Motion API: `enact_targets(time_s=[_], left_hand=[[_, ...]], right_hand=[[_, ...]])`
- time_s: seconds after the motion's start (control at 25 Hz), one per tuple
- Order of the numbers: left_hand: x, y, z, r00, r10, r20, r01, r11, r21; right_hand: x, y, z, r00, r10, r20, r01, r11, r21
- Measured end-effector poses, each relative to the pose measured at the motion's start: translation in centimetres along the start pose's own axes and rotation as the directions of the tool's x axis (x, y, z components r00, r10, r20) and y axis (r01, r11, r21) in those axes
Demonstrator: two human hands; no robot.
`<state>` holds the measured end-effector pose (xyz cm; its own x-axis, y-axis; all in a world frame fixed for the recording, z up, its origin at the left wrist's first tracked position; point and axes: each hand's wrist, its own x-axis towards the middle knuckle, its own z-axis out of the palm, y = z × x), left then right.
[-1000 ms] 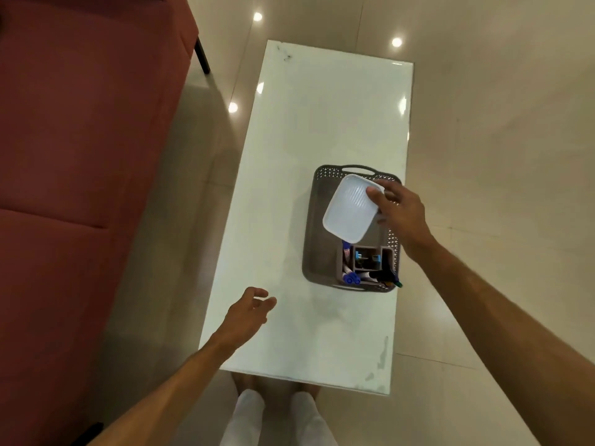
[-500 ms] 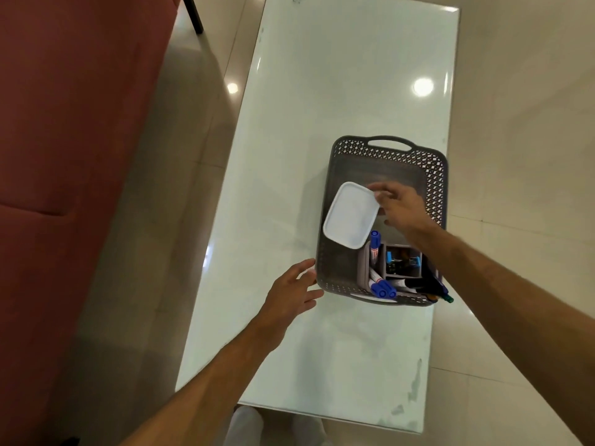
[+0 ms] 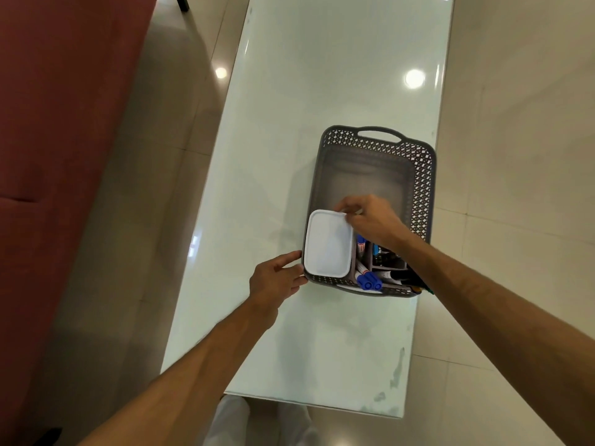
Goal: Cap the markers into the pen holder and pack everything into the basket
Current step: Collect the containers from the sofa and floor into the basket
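- The grey basket (image 3: 421,175) sits on the white table (image 3: 306,91), toward the table's right edge.
- The right hand (image 3: 373,220) pinches the far corner of the white container (image 3: 328,243), which lies in the basket's near-left corner.
- The pen holder (image 3: 384,265) with capped blue markers (image 3: 368,281) stands in the basket, just right of the container.
- The left hand (image 3: 273,278) has relaxed fingers touching the basket's near-left outer wall.

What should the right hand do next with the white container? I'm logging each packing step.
Probably let go. The white container already sits in the gray basket beside the pen holder, the right hand pinches its far corner, and the left hand steadies the basket's near corner.
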<state>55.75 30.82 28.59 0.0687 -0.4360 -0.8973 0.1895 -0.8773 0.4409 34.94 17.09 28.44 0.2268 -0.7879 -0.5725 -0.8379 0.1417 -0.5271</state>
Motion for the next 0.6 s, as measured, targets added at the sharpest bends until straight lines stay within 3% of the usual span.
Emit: enact_targets(time_s=[0.32,0.52,0.6], left_hand=[[-0.3,0.1,-0.4,0.999,-0.009,0.033,0.007,0.998,0.068],[-4.8,1.3,-3.8,0.996,0.090,0.012,-0.091,0.985,0.144],[-7.8,1.3,-6.1,0.990,0.137,-0.029,-0.132,0.979,0.153]], right_hand=[[-0.7,-0.5,0.0,0.999,-0.048,0.007,0.049,0.995,-0.086],[-4.4,-3.4,-0.4,0.971,-0.226,-0.072,0.170,0.875,-0.453],[-6.8,-6.5,-0.1,0.961,-0.276,-0.031,0.229,0.849,-0.476]])
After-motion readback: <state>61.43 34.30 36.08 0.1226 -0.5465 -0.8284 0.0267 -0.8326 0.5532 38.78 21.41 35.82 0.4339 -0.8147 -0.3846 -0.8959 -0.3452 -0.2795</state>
